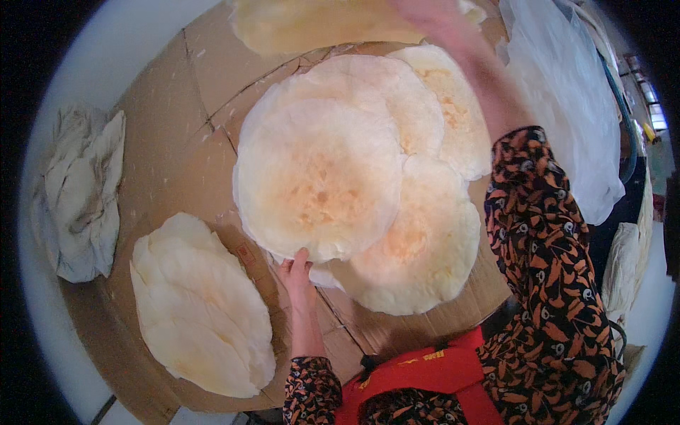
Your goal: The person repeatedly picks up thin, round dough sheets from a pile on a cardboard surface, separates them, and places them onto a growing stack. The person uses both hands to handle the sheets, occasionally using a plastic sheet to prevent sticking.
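Observation:
My left hand pinches the near rim of a large round flatbread, thumb on top and fingers underneath. This bread is pale with a browned, speckled middle. It overlaps another flatbread on its right and others behind it, including one at the back right. My right arm stretches far forward; my right hand is blurred and cut off by the top edge. It is over or beside a yellowish flatbread there, and its fingers cannot be made out.
Flattened brown cardboard lies under the breads. At the near left is a folded stack of flatbread. Crumpled pale cloth lies at the far left. Translucent plastic sheeting hangs along the right, with a hose behind it.

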Action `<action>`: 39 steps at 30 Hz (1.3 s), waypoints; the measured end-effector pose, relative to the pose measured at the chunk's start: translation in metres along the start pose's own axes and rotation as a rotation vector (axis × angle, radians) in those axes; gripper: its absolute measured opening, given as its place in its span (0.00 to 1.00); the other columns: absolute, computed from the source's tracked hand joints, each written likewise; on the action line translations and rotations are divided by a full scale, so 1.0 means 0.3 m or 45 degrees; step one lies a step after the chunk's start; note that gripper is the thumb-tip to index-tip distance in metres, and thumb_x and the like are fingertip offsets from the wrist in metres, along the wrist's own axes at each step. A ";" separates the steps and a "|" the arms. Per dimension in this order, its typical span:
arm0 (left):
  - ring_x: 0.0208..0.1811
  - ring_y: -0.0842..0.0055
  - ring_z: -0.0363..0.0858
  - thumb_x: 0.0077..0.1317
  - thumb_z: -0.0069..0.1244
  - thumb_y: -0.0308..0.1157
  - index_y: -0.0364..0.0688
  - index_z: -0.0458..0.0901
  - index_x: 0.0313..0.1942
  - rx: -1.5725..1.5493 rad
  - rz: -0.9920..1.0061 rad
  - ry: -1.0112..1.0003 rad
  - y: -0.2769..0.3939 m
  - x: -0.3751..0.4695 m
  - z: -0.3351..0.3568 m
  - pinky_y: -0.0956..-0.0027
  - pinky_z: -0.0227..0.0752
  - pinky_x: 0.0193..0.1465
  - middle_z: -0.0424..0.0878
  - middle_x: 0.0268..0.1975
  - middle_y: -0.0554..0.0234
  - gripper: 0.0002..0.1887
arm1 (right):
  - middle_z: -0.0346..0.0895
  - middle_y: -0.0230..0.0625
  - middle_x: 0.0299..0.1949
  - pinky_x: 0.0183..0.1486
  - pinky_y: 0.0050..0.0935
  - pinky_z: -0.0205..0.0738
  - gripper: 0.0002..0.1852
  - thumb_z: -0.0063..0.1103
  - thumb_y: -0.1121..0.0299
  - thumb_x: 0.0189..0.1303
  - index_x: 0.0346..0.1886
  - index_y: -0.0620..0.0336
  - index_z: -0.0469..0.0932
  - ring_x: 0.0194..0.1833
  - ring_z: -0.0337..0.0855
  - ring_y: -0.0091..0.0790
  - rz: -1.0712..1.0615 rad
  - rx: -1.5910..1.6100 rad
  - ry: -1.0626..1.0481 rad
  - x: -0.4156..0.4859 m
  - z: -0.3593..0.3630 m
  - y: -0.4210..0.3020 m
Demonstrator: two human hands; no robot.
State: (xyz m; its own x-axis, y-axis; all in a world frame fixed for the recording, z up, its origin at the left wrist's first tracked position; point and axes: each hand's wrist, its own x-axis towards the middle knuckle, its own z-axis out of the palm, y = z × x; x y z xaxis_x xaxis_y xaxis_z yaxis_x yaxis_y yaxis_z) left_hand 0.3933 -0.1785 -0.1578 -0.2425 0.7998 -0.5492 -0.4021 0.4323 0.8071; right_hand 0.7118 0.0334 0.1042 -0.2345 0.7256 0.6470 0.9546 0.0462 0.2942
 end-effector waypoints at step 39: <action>0.48 0.68 0.73 0.64 0.42 0.40 0.39 0.70 0.48 -0.644 -0.070 -0.412 -0.024 -0.096 -0.370 0.62 0.69 0.49 0.73 0.48 0.56 0.17 | 0.77 0.35 0.19 0.29 0.25 0.67 0.03 0.56 0.79 0.42 0.23 0.66 0.78 0.23 0.73 0.24 -0.284 0.605 -0.267 -0.059 -1.178 -0.441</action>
State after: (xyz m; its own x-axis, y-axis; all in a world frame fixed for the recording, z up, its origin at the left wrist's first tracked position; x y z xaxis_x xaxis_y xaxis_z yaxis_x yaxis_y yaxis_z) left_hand 0.3053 -0.2510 -0.1718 0.0396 0.9023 -0.4293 -0.7958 0.2883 0.5325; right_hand 0.5247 -0.2281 0.3025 -0.4450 0.7813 0.4377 0.8751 0.4832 0.0272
